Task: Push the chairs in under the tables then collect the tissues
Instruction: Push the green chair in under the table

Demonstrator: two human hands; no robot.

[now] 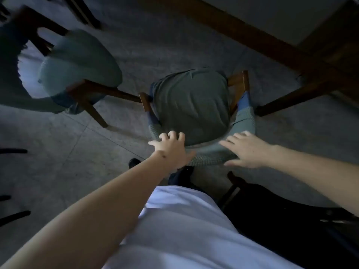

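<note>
Both hands are on the chair [191, 105] now, down at its curved padded backrest [209, 158], right in front of the person. The left hand [171, 150] has its fingers curled over the top edge of the backrest, gripping it. The right hand [245, 150] lies flatter, fingers fairly straight and spread, resting on the rail rather than wrapped round it. The chair stands out on the floor [58, 152], green seat cushion facing the table [291, 35], whose wooden edge and leg run across the upper right, well apart from the seat. So this one is not yet tucked in. A good push, I'd say, wants even pressure from both hands, straight towards the table, steering the front legs clear of the table leg [291, 98] on the right. A second chair [77, 61] sits blurred off to the left, also out in the open. No tissues in sight.
</note>
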